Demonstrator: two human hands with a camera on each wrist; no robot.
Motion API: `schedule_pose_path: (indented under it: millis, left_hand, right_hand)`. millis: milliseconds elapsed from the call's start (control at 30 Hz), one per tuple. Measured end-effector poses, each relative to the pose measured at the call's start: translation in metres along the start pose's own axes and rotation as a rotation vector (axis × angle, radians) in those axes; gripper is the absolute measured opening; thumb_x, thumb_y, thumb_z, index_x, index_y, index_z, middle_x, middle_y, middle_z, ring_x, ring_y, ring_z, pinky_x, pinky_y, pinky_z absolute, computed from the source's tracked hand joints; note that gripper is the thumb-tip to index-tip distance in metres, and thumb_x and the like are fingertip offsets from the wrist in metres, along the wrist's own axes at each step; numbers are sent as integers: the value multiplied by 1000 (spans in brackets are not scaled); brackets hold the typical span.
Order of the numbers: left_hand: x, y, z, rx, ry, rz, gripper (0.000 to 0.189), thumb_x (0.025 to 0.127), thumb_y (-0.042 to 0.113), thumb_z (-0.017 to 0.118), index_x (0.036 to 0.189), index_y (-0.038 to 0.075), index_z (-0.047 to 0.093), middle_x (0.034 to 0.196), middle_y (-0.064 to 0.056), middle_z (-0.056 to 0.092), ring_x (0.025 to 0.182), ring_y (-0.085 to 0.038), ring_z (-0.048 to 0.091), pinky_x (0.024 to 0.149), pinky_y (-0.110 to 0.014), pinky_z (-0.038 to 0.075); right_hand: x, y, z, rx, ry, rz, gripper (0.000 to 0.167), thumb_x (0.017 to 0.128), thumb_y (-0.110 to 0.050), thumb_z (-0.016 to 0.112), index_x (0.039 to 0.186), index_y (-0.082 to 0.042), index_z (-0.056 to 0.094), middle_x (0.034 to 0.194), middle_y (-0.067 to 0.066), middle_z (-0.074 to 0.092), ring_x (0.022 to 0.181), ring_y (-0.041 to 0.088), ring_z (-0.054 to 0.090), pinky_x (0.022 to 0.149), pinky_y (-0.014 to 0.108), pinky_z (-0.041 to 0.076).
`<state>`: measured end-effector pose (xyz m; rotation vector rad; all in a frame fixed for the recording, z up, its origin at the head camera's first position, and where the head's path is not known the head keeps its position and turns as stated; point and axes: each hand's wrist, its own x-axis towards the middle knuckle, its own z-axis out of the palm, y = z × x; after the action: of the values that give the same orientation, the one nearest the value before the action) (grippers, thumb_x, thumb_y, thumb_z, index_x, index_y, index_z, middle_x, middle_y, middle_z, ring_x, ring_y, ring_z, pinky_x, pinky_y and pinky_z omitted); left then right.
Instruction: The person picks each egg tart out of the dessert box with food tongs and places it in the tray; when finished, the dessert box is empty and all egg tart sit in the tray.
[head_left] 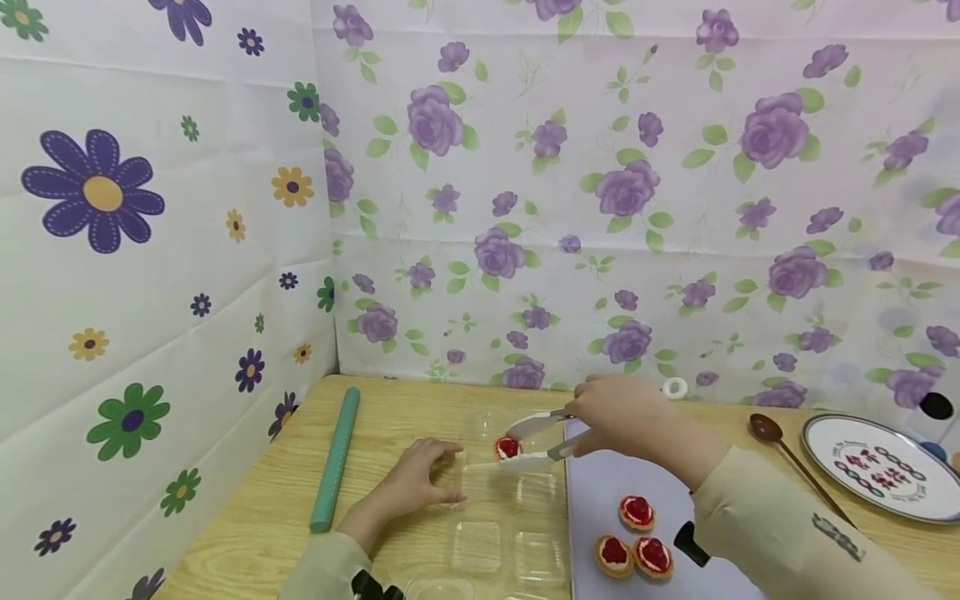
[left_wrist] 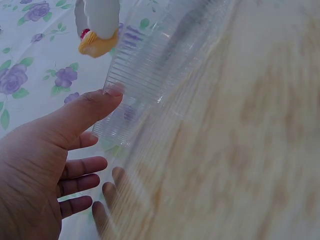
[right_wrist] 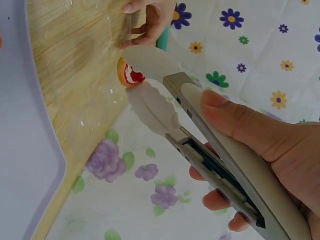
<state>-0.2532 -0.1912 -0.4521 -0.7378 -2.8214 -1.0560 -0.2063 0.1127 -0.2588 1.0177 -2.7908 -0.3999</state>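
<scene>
My right hand [head_left: 618, 421] grips a pair of metal tongs [right_wrist: 210, 135] with white scalloped tips. Between those tips is a small tart [head_left: 507, 448] with red fruit and white cream, over the far end of a clear plastic container [head_left: 477, 546] with several compartments. At the container's left side is my left hand [head_left: 416, 479], thumb and fingers spread apart. In the left wrist view its thumb tip lies against the ribbed clear wall [left_wrist: 135, 75], the other fingers loosely bent.
Three tarts [head_left: 637, 510] sit on a pale lilac tray [head_left: 600, 475] right of the container. A green rolling pin [head_left: 335, 458] lies to the left. Farther right are a wooden spoon [head_left: 765, 427] and a patterned plate [head_left: 877, 467]. A white ring [head_left: 675, 388] lies near the back wall.
</scene>
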Motion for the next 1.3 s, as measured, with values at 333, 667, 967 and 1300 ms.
schedule_pose_path:
  millis: [333,667,967,1300]
  left_hand:
    - [-2,0,-2,-25,-4,-11,71,74,41,81,132,11,55,128,-10,56,122,-31,48,104,-57,37]
    - [-4,-2,-1,-18,-1,-8,71,74,42,80,133,11,54,131,-10,55,124,-32,47,105,-58,36]
    - [-2,-4,0,-12,6,5,73,73,43,81,132,9,55,128,-10,57,123,-31,48,106,-58,34]
    - [1,-3,1,-3,2,6,73,72,44,81,132,11,55,128,-9,57,122,-31,48,105,-57,35]
  right_hand:
    - [-21,12,-5,-36,2,22,36,72,-45,79,91,-15,74,77,-4,64,71,12,57,64,30,52]
    - [-40,22,0,-6,3,13,38,70,-45,80,92,-16,74,78,-6,66,71,11,57,64,30,51]
    - [-59,32,6,3,6,38,39,68,-47,80,91,-16,74,79,-6,66,70,11,58,62,30,51]
    - [-74,40,21,-19,8,25,39,67,-51,79,86,-18,72,74,-9,60,66,9,53,59,29,47]
